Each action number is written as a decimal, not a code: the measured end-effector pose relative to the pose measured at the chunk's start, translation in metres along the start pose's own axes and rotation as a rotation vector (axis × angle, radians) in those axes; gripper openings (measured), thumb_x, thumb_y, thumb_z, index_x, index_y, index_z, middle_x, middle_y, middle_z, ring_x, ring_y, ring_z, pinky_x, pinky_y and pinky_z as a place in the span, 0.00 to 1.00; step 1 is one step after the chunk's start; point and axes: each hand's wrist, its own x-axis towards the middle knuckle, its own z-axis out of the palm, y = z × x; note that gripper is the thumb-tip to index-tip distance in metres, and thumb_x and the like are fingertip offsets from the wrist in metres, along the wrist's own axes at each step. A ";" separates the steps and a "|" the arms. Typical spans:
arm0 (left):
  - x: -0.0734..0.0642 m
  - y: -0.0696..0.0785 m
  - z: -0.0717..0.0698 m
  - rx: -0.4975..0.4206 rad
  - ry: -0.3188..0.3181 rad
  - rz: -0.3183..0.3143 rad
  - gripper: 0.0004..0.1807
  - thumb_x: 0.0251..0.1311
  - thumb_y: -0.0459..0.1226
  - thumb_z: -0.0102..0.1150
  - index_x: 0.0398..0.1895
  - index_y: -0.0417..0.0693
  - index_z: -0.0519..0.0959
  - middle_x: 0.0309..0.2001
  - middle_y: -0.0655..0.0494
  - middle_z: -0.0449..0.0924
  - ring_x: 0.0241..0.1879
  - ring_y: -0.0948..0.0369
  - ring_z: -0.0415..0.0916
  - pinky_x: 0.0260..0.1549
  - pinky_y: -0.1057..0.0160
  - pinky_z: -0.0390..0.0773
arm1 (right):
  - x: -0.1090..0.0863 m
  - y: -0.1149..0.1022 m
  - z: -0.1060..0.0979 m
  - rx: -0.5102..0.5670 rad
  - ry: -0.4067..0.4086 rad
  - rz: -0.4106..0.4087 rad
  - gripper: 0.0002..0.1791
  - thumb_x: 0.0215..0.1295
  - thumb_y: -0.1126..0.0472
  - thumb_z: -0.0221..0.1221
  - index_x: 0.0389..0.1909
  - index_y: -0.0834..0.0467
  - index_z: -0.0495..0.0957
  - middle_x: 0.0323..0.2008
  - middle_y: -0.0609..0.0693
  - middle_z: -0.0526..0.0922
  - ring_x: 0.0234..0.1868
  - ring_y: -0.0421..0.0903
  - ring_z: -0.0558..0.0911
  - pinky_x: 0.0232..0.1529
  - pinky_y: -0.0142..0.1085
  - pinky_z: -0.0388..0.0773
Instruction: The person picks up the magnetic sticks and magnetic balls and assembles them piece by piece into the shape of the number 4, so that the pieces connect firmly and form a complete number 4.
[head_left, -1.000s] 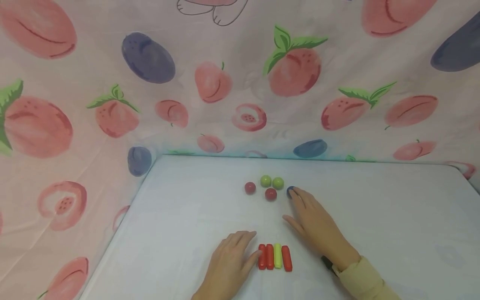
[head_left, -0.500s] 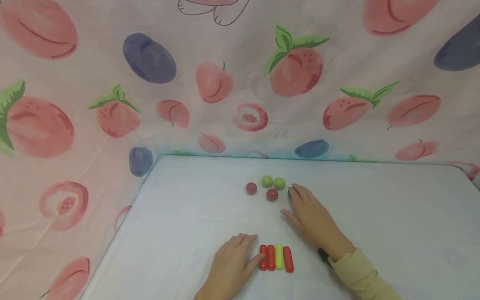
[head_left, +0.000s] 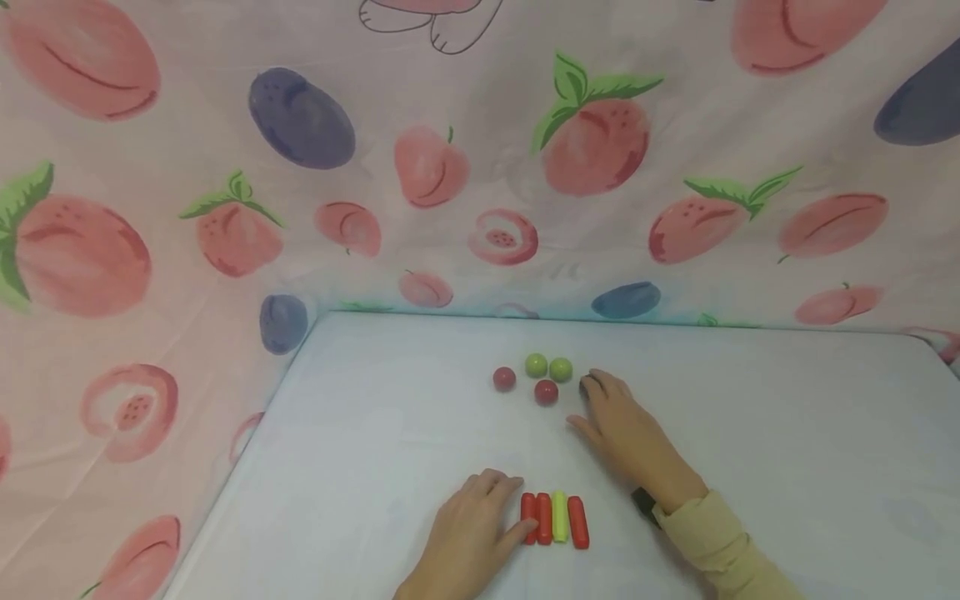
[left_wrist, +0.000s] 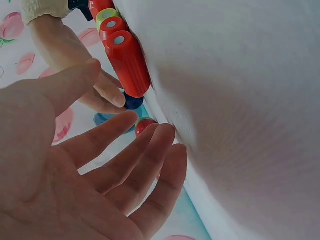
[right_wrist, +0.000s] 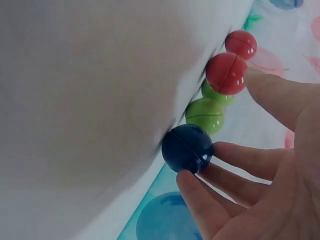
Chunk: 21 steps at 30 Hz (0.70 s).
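Observation:
My right hand (head_left: 630, 433) reaches over the table, its fingertips touching a dark blue ball (right_wrist: 186, 148). The thumb stands apart from that ball. Beside it lie two green balls (head_left: 561, 369) and two red balls (head_left: 546, 392), one of the red ones farther left. My left hand (head_left: 472, 529) stays low at the front with its fingers loosely extended and nothing in them. Its thumb overlaps the leftmost red stick (head_left: 527, 500) in the head view. Two more red sticks (head_left: 578, 522) and a yellow-green stick (head_left: 559, 517) complete the upright row.
A white-covered table (head_left: 787, 450) bears everything. Behind it and along its left side hangs a fruit-patterned cloth (head_left: 562, 275). Something black (head_left: 645, 506) shows beneath the right wrist, by the beige sleeve (head_left: 712, 533).
Over the blue ball, the right hand's fingers have shifted slightly, and less of the ball shows in the head view. The left hand has barely moved. The balls and sticks keep their arrangement.

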 end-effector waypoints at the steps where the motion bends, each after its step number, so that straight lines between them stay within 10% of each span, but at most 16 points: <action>1: 0.000 0.000 0.000 0.000 -0.004 0.001 0.29 0.57 0.54 0.68 0.57 0.51 0.80 0.50 0.56 0.79 0.45 0.61 0.76 0.48 0.60 0.82 | 0.001 0.001 -0.001 0.001 -0.003 0.003 0.35 0.67 0.50 0.63 0.65 0.71 0.67 0.64 0.68 0.69 0.66 0.62 0.69 0.63 0.53 0.71; 21: 0.001 -0.002 0.000 0.008 -0.002 0.051 0.28 0.57 0.55 0.68 0.57 0.51 0.80 0.48 0.58 0.79 0.42 0.64 0.73 0.43 0.66 0.80 | 0.017 0.004 -0.010 0.080 -0.005 0.028 0.20 0.61 0.71 0.65 0.54 0.68 0.77 0.51 0.62 0.80 0.55 0.59 0.79 0.58 0.52 0.76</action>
